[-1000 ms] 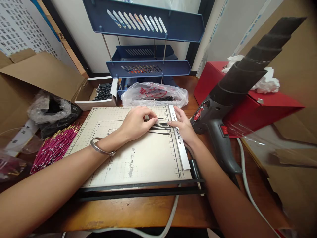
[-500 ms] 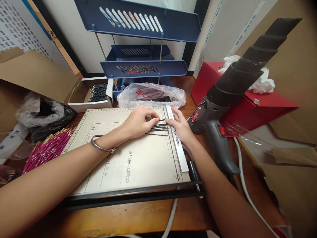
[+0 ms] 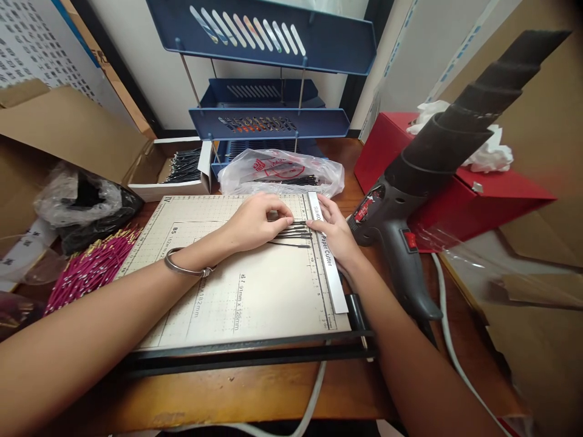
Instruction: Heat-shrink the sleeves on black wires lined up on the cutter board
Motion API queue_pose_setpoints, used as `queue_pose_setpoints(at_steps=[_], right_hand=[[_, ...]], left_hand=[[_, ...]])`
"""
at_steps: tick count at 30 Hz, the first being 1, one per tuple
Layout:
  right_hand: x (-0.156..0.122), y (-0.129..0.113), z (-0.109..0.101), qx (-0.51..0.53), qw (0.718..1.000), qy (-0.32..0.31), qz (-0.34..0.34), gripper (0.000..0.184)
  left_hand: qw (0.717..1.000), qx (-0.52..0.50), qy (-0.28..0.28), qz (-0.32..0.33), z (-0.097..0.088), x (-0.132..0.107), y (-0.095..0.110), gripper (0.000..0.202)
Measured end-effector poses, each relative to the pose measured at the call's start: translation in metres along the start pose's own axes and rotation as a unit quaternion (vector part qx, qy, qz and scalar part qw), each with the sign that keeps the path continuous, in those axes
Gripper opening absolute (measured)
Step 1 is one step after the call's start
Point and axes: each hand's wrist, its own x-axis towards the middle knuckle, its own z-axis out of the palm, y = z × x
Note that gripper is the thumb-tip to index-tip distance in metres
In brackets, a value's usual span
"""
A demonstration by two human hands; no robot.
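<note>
A paper cutter (image 3: 268,297) with a cream gridded board lies in front of me. Several thin black cords (image 3: 291,235) are laid side by side across its right part, their darker tips near the white strip (image 3: 331,267). My left hand (image 3: 259,223) rests on the board, thumb and forefinger pinched on the black cords' upper end of the row; its other fingers are curled. My right hand (image 3: 336,233) is closed around the white strip, its thumb across the strip beside the cord tips and its fingers beyond the far side, partly hidden.
A grey heat gun (image 3: 401,243) stands close on the right, before a red box (image 3: 382,142). Behind the cutter are a plastic bag (image 3: 241,176), blue rack (image 3: 268,45) and white box (image 3: 170,193) of black cords. Magenta cords (image 3: 93,267) lie left.
The view has shifted slightly. My left fingertips have come down closer to the row of cords, and the cord that spanned between both hands now lies nearer the others.
</note>
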Motion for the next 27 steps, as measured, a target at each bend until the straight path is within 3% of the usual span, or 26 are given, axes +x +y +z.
queue_pose_setpoints(at_steps=[4, 8, 12, 18, 23, 27], right_hand=[[0.001, 0.0, 0.001, -0.001, 1.0, 0.01, -0.002, 0.077], [-0.002, -0.004, 0.002, -0.002, 1.0, 0.007, -0.001, 0.072], [-0.006, -0.01, 0.003, -0.02, 0.999, -0.024, -0.007, 0.072], [-0.011, -0.012, -0.003, -0.031, 0.996, -0.079, -0.003, 0.09], [-0.011, -0.009, -0.006, -0.026, 0.997, -0.072, 0.005, 0.095], [-0.01, -0.008, -0.001, -0.02, 0.998, -0.053, 0.011, 0.09]], left_hand=[[0.997, 0.017, -0.006, 0.073, -0.007, -0.007, 0.0, 0.023], [0.988, 0.012, -0.048, 0.146, -0.015, -0.011, -0.001, 0.03], [0.986, 0.046, -0.072, 0.145, -0.012, -0.012, 0.0, 0.033], [0.99, 0.072, -0.025, 0.119, -0.001, -0.013, 0.008, 0.027], [0.981, 0.005, -0.037, 0.193, -0.015, -0.013, 0.0, 0.023], [0.978, -0.013, -0.062, 0.201, -0.022, -0.012, -0.01, 0.022]])
